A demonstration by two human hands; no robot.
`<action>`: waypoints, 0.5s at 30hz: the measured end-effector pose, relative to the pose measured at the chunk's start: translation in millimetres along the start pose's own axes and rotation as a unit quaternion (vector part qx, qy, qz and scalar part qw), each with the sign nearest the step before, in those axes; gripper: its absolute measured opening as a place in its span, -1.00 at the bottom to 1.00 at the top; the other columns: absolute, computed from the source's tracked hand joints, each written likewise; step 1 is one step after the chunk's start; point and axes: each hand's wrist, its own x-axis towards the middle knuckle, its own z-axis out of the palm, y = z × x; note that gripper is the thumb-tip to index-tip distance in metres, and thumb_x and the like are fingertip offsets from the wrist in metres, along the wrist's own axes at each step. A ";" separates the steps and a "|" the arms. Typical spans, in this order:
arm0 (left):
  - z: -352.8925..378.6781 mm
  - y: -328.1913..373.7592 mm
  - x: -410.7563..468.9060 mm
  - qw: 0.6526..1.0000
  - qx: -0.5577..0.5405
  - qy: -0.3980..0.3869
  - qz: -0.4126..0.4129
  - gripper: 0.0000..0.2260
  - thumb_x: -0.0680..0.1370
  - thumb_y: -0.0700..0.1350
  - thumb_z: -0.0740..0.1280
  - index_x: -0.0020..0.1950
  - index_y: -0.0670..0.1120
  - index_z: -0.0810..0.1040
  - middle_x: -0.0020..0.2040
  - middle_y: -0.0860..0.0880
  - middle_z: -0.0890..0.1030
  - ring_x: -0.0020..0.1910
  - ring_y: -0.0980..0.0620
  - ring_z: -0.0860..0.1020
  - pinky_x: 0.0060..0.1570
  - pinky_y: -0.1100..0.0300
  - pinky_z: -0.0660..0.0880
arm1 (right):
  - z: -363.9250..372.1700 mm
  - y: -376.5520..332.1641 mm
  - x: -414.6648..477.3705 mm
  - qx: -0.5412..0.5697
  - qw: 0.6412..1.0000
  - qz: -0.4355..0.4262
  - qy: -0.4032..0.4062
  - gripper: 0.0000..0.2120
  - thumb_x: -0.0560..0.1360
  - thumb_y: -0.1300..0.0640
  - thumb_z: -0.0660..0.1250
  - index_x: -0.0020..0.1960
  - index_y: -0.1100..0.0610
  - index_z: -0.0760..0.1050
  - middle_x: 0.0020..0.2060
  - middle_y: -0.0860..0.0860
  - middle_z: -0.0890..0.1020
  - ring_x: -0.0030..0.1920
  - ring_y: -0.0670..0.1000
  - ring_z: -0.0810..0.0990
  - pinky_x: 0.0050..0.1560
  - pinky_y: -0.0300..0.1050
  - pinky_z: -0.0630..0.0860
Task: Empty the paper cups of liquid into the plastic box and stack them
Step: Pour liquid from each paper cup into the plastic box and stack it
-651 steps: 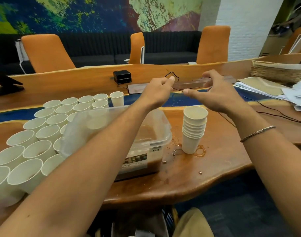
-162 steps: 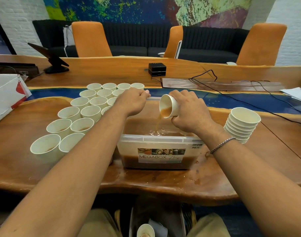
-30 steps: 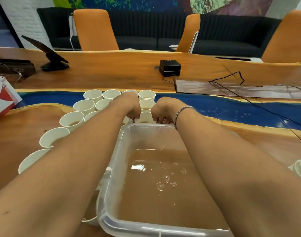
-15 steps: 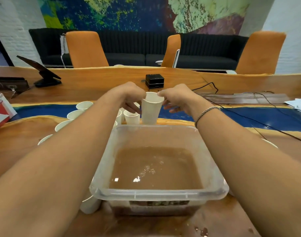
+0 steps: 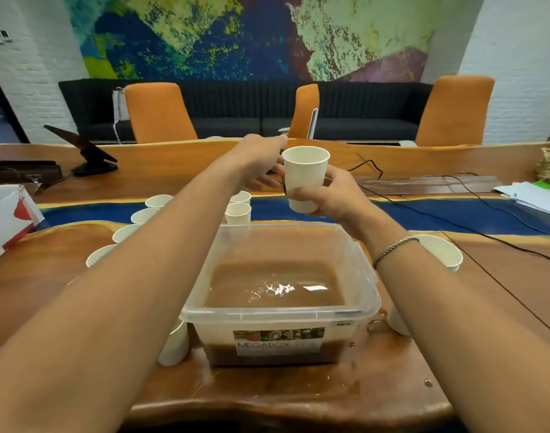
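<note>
White paper, a single paper cup stands upright in the air above the far edge of the plastic box, held low on its wall by the right hand, whose fingers curl round it from the right and underneath. The left hand is close against the cup's left side, one finger reaching to the rim and the thumb stretched toward the wall; whether it actually grips the cup cannot be told. The clear box sits on the wooden table between the two forearms and holds brown liquid partway up. More white cups stand in rows to the left of the box and just behind it, mostly hidden by the left arm, and one stands against its near left corner. To the right, half behind the right forearm with its bracelet, leans a stack of cups. Brown drops wet the table by the box's near right corner.
</note>
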 end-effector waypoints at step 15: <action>23.4 -116.2 -10.7 0.987 0.141 -0.004 0.075 -0.80 0.64 -0.03 0.32 0.17 -0.01 0.69 0.13 0.01 0.68 0.10 0.03 0.59 0.14 0.05 0.53 | 16.9 39.7 -36.4 -0.114 0.992 -0.056 0.020 -0.29 0.33 0.13 0.60 0.37 -0.11 0.36 0.16 -0.10 0.53 0.16 -0.04 0.51 0.10 -0.06 0.55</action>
